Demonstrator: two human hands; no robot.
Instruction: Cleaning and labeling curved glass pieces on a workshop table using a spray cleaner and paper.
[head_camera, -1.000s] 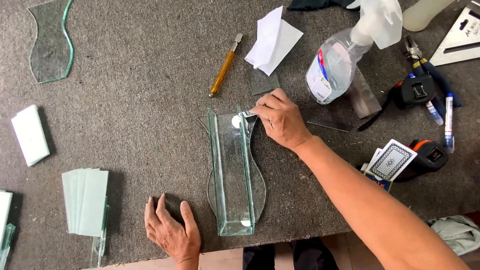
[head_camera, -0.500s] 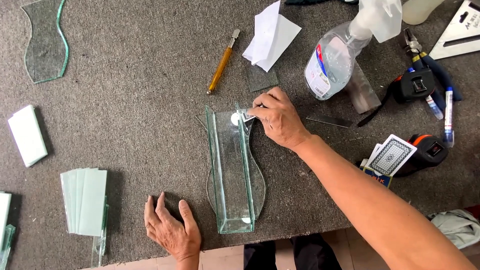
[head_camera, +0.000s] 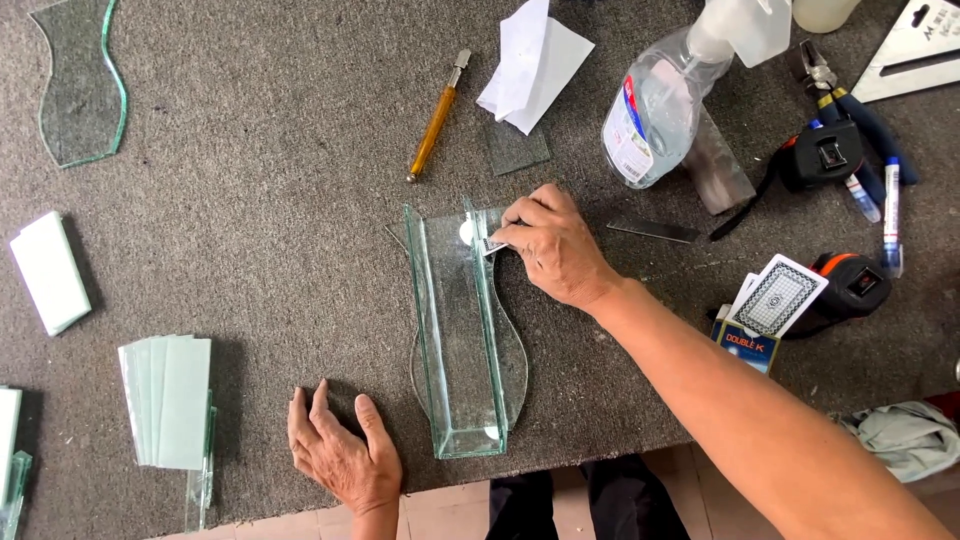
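A long clear glass trough (head_camera: 455, 330) lies on a curved glass panel at the middle of the grey felt table (head_camera: 260, 200). My right hand (head_camera: 550, 245) rests at the trough's far right corner, fingers pinched on a small metal blade against the glass edge. My left hand (head_camera: 340, 455) lies flat on the felt near the front edge, left of the trough, holding nothing.
A yellow-handled glass cutter (head_camera: 437, 118), folded white paper (head_camera: 530, 65) and a spray bottle (head_camera: 670, 90) lie beyond the trough. Tape measures (head_camera: 830, 155), pens, pliers and a card pack (head_camera: 770, 305) sit right. Stacked glass strips (head_camera: 170, 400) and a curved glass pane (head_camera: 82, 85) lie left.
Hardly anything has moved. My right hand stays at the trough's far corner and my left hand stays flat on the felt.
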